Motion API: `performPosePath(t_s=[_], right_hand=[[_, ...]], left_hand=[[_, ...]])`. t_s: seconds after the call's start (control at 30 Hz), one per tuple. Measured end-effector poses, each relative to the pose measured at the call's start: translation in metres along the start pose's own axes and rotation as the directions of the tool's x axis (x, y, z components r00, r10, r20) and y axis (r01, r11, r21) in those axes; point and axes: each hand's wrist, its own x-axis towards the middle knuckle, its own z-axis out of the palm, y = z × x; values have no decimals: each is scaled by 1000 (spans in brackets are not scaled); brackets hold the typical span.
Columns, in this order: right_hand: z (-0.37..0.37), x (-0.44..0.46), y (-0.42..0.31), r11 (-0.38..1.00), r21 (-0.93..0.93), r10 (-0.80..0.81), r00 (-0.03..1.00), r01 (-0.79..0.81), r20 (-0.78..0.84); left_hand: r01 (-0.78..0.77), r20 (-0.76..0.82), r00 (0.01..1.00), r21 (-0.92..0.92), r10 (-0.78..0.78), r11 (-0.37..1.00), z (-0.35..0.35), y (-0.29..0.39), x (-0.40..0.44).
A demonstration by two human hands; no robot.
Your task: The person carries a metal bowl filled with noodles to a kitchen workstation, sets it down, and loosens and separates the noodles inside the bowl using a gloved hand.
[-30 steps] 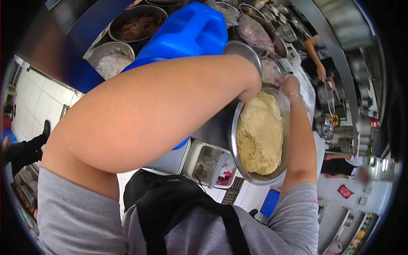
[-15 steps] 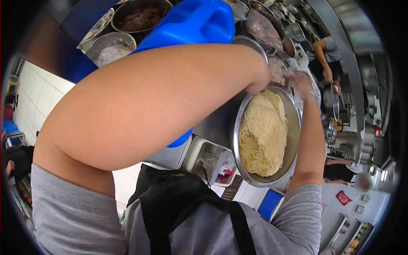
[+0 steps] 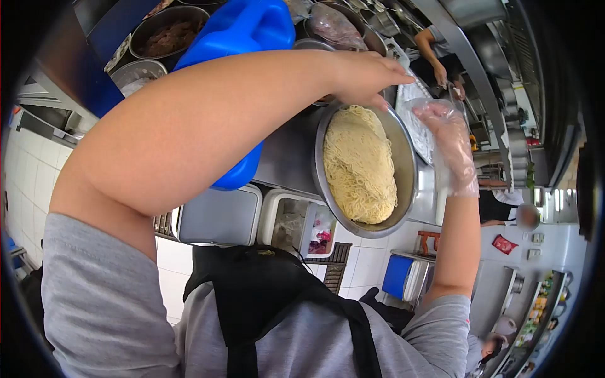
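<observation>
Pale yellow noodles lie heaped in a large round metal bowl on the metal counter. My left hand is bare and open above the bowl's far rim, its fingers stretched to the right and its thumb close to the rim. To the right of the bowl is my right hand, inside a loose clear plastic glove that reaches past the wrist. Its fingers point left, slightly bent and apart, with nothing visible between them. The two hands do not touch.
A big blue plastic container stands behind my left arm, near metal bowls of meat. A bag of meat and a tray lie beyond the bowl. Tubs sit below. A co-worker's arm shows at upper right.
My hands have moved apart; my left fingers, hidden before, now show. The glove now sits further down my right wrist. The whole view has shifted, with the bowl further left and higher.
</observation>
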Motion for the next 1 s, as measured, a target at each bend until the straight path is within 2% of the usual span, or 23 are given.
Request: performPosePath(t_s=[0.07,0.1,0.17,0.2,0.23,0.3,0.37,0.43,0.5,0.6,0.63,0.7,0.73,0.8,0.83,0.87,0.9,0.93,0.97,1.0], right_hand=[[-5,-24,-7,999,-30,-24,1000,24,-5],[-3,-40,-18,998,-50,-49,999,49,1],[-7,-75,-43,999,-44,0,1000,0,13],[-7,-86,-47,999,-22,-38,999,39,34],[-9,-94,-49,997,1,-77,996,77,53],[-13,-104,-50,993,-70,-94,995,96,37],[-13,-118,-61,1000,-15,-9,1000,10,18],[-18,-124,-55,1000,9,-21,999,21,26],[-20,-129,-56,991,53,117,992,-119,49],[-21,-140,-67,997,-8,72,995,-72,69],[-22,-143,-67,997,-7,71,995,-71,69],[-29,-146,-64,990,-104,99,992,-91,77],[-30,-148,-62,991,-99,98,992,-90,79],[-29,-153,-57,989,-133,75,997,-71,25],[-26,-155,-48,990,-119,74,997,-70,30],[-20,-158,-36,986,-161,46,998,-51,-33],[-13,-162,-27,979,-202,21,996,-38,-88],[-7,-162,-25,919,-388,62,997,-72,-39],[5,-160,-18,927,-367,69,997,-73,-23],[21,-160,-8,890,-455,-49,998,32,-26]], left_hand=[[-150,-195,970,-12,145,989,7,11,1],[-164,-201,967,-17,157,986,2,20,0],[-129,113,978,-326,173,937,-13,42,2],[-33,193,974,-378,114,925,-20,53,2],[-47,191,973,-387,130,921,-28,61,1],[-65,240,958,-347,155,936,-36,70,0],[-114,194,959,-399,205,910,-31,69,1],[-157,148,958,-444,246,882,-28,66,1],[-103,264,935,-433,236,895,-31,65,1],[-138,213,941,-470,264,872,-31,64,-1],[-138,214,940,-468,264,873,-31,63,-1],[-164,293,923,-288,250,943,-33,66,0],[-160,297,922,-286,247,945,-36,65,0],[-265,279,923,-37,265,963,-47,68,-2],[-245,310,931,148,190,958,-55,68,1],[136,275,954,-25,-124,990,-74,84,2],[498,297,851,-196,-433,845,-97,106,-3],[361,295,878,104,-376,927,-136,139,-18],[182,153,976,-161,-158,970,-124,135,-36],[-68,-2,997,-362,72,930,-111,130,-54]])
